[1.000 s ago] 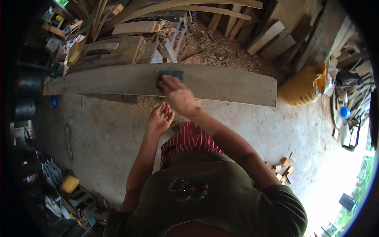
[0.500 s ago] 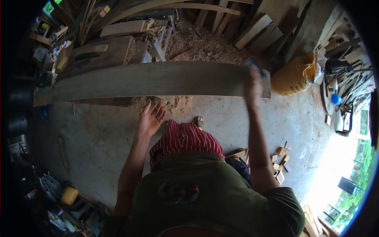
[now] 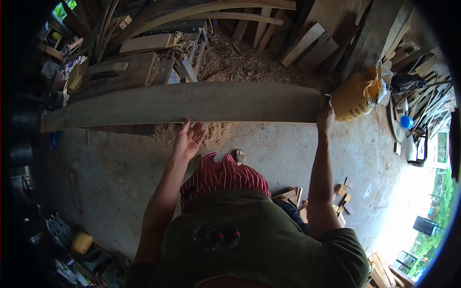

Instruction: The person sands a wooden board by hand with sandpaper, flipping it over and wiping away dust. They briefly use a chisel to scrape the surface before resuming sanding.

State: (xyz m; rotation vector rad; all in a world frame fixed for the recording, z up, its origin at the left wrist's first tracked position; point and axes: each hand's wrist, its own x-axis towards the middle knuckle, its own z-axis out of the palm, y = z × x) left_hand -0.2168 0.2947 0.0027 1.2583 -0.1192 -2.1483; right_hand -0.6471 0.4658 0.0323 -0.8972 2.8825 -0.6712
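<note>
On the plank — right hand grips its end.

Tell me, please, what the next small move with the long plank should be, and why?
Probably close the left hand onto the near edge of the plank. That hand is open and spread, just at the edge near the plank's middle, while only the right hand grips its right end. A board this long held at one end alone would likely tip or swing.

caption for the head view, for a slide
Right hand grips the right end of a long plank, open left hand at its near edge, sawdust piled behind.
</note>
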